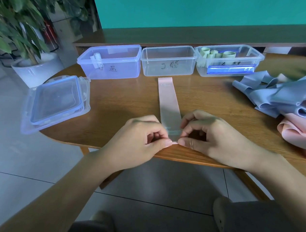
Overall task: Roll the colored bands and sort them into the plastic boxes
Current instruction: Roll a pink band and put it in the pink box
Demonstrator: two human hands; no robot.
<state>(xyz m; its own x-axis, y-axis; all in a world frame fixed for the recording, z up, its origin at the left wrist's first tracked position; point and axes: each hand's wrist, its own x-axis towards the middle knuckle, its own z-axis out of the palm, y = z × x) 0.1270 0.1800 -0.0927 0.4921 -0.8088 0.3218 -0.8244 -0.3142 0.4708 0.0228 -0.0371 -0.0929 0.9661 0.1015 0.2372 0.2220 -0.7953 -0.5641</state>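
A pink band [168, 100] lies flat on the wooden table [123, 104], running from the near edge toward the boxes. My left hand [144, 134] and my right hand [205, 134] pinch its near end between thumbs and fingers, with a small fold started there. Three clear plastic boxes stand in a row at the back: the left box [112, 61] holds one pale roll, the middle box [168, 61] holds nothing, the right box [228, 59] holds several greenish rolls.
A heap of loose blue-grey bands [275, 96] and pink bands [299, 129] lies at the table's right. Stacked lids [56, 101] sit on the left corner. A potted plant [33, 66] stands on the floor to the left.
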